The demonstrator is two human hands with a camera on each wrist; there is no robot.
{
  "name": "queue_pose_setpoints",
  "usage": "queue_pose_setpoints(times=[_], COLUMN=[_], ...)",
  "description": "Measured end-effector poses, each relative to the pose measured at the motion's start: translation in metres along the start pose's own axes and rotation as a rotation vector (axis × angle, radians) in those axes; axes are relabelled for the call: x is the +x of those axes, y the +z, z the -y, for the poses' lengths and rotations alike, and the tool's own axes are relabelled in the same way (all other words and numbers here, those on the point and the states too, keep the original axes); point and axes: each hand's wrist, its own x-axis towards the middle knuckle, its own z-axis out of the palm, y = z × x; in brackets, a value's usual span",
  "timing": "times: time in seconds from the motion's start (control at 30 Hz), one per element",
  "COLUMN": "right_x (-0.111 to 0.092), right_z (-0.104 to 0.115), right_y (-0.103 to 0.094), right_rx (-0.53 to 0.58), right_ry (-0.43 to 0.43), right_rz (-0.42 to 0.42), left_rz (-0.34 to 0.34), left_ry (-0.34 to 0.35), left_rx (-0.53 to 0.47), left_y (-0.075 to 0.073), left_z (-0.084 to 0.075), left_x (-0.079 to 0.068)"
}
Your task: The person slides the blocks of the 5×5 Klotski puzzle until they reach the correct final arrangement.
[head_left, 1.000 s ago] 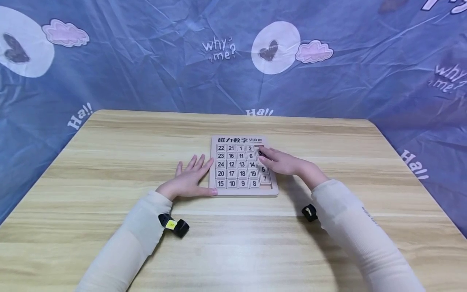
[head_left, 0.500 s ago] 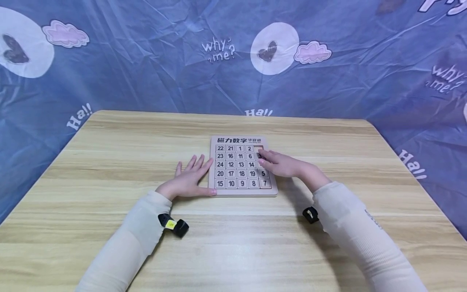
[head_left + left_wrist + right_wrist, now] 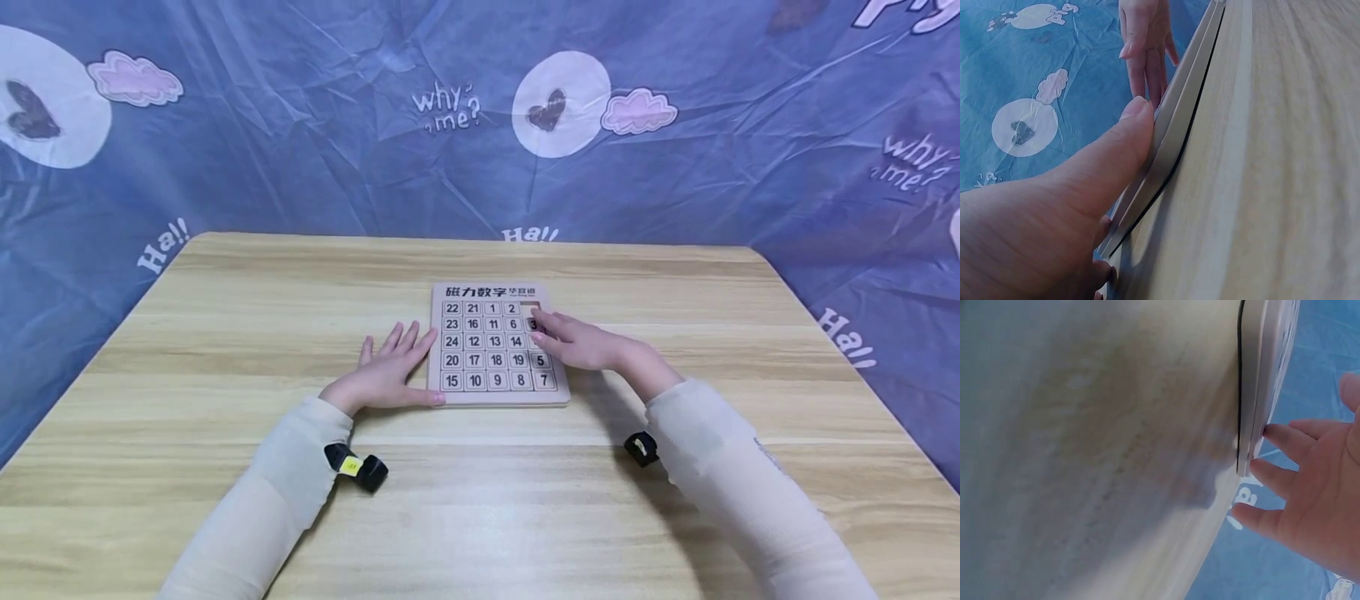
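Note:
A number sliding puzzle (image 3: 498, 399) lies flat on the table, with rows of numbered square tiles inside a pale frame. At its left side rests my left hand (image 3: 384, 379), fingers spread, the thumb on the lower left corner. In the left wrist view the thumb (image 3: 1129, 134) lies along the board's edge. My right hand (image 3: 585, 343) reaches over the right side, fingertips on the 3 tile (image 3: 533, 324) in the right column. An uncovered slot shows just above that tile, at the top right corner. The tile under the 3 is hidden by this hand.
The wood-grain table (image 3: 465, 500) extends around the puzzle on all sides. Behind it hangs a blue printed cloth (image 3: 322, 125). A black wrist camera (image 3: 367, 472) sits on the left sleeve and another black device (image 3: 641, 448) beside the right sleeve.
The right column's tiles, including 3, 5 and 7, have slid down toward the bottom, leaving the top right slot uncovered. My right hand moved slightly down with them; the left hand stayed put.

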Motion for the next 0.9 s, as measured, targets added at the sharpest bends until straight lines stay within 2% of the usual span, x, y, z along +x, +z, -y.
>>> queue_pose_setpoints(times=[0.3, 0.53, 0.9], right_x=[-0.037, -0.059, -0.074], right_z=[0.007, 0.014, 0.023], right_y=[0.006, 0.013, 0.024], right_rx=[-0.077, -0.13, -0.211], right_ry=[-0.137, -0.16, -0.181], right_rz=[-0.01, 0.002, 0.031], left_rz=[-0.008, 0.002, 0.002], left_ry=[0.007, 0.005, 0.002], left_rx=[-0.01, -0.011, -0.013], left_y=[0.0, 0.0, 0.001], left_z=[0.0, 0.0, 0.001], left_x=[-0.001, -0.001, 0.0])
